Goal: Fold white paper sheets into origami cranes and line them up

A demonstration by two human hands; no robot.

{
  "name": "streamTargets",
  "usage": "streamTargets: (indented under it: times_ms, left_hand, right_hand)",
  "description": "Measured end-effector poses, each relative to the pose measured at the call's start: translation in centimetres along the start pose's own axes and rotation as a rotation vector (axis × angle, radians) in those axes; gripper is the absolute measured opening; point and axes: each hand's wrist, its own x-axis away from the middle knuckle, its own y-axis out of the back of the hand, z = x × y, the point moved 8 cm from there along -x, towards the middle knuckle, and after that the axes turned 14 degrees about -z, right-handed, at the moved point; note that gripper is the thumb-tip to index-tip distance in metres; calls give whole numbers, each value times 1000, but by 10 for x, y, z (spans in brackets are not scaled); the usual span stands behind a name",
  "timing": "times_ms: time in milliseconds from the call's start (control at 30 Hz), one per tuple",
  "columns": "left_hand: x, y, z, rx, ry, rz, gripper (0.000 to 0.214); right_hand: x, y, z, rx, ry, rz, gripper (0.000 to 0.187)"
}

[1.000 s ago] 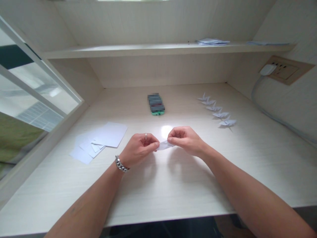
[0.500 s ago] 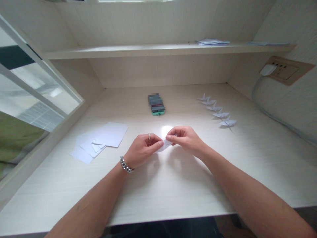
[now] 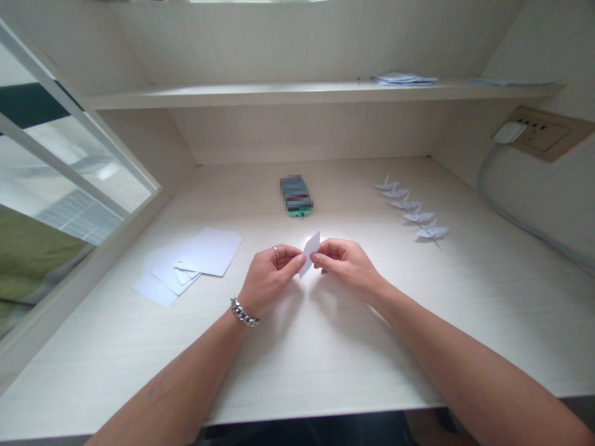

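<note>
A small folded piece of white paper [image 3: 310,253] is held upright between my two hands, above the middle of the desk. My left hand [image 3: 273,272], with a ring and a chain bracelet at the wrist, pinches its left side between thumb and fingers. From the right, my right hand [image 3: 346,263] pinches the other side in the same way. The paper looks narrow and pointed at top and bottom; its inner folds cannot be made out.
Several loose white paper sheets [image 3: 211,251] overlap on the left. Several folded paper cranes [image 3: 432,233] stand in a row at the right. A blurred dark object with a green end [image 3: 299,212] lies behind my hands. Papers rest on the shelf [image 3: 260,99]; a cable [image 3: 515,224] runs along the right wall.
The folded paper has turned from lying slanted and low between my fingers to standing upright. Both hands stay close together, with fingertips slightly shifted on it.
</note>
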Motion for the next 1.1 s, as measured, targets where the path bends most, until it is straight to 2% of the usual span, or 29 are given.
streamTargets:
  times_ms: [100,267,467,733,1100]
  left_hand:
    - [2,-3,1,-44,-15,29,21]
    - [1,0,1,29,7,-16,21]
    - [-1,4,-1,47,4,-86,21]
    - [-1,5,3,30,-42,-88,25]
    - [1,6,-8,-65,-105,-103,18]
  right_hand:
    - [-1,1,-2,-25,-12,-9,17]
    - [2,-1,3,-23,18,-30,16]
    - [2,8,6,-2,54,-142,14]
    - [2,10,13,82,83,-153,10]
    - [3,5,12,41,63,-105,13]
